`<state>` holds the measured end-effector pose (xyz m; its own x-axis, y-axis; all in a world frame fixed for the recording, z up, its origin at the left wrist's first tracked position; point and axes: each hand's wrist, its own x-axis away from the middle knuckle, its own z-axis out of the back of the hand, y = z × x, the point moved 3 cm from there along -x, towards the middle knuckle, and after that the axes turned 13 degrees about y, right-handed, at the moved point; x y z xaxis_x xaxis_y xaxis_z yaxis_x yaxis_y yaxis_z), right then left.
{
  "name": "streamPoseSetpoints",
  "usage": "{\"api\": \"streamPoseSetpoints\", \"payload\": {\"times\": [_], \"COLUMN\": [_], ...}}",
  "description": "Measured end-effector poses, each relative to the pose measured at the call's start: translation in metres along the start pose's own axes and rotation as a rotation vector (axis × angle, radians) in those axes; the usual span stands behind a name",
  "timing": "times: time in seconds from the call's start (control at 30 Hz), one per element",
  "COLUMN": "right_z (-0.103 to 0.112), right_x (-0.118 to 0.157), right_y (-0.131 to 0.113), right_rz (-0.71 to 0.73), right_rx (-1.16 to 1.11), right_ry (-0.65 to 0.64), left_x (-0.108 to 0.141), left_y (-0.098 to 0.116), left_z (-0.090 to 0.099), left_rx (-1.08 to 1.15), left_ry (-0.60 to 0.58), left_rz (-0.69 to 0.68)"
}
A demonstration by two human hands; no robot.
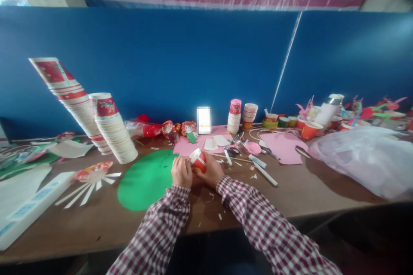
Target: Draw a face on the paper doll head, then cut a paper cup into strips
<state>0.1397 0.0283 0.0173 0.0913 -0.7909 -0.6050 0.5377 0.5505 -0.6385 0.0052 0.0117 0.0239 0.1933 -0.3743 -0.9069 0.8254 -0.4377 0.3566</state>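
A red and white paper cup (198, 161) is held tilted between my hands above the brown table (206, 217). My left hand (181, 172) has its fingers closed at the cup's left side. From the right and below, my right hand (210, 171) wraps round the cup. Left of my left hand lies a round green sheet (145, 180). Just behind the cup are pink paper (183, 146) and white paper pieces (211, 144) on it.
Two tall leaning cup stacks (114, 131) stand at the left, near a cut paper fan shape (93, 176). Scissors (234, 151), a glue stick (264, 173) and scraps lie right of my hands. A plastic bag (364, 159) bulges at the far right.
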Motion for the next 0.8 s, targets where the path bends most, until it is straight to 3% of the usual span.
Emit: {"api": "streamPoseSetpoints", "payload": {"times": [0.47, 0.8], "right_z": [0.004, 0.004], "right_x": [-0.002, -0.003], "right_y": [-0.003, -0.004], "right_rz": [0.036, 0.09], "right_rx": [0.155, 0.196], "right_ry": [0.005, -0.028], "left_x": [-0.003, 0.0], "left_y": [0.008, 0.004], "left_z": [0.004, 0.006], "left_rx": [0.083, 0.052], "left_ry": [-0.094, -0.034], "left_rz": [-0.008, 0.015]}}
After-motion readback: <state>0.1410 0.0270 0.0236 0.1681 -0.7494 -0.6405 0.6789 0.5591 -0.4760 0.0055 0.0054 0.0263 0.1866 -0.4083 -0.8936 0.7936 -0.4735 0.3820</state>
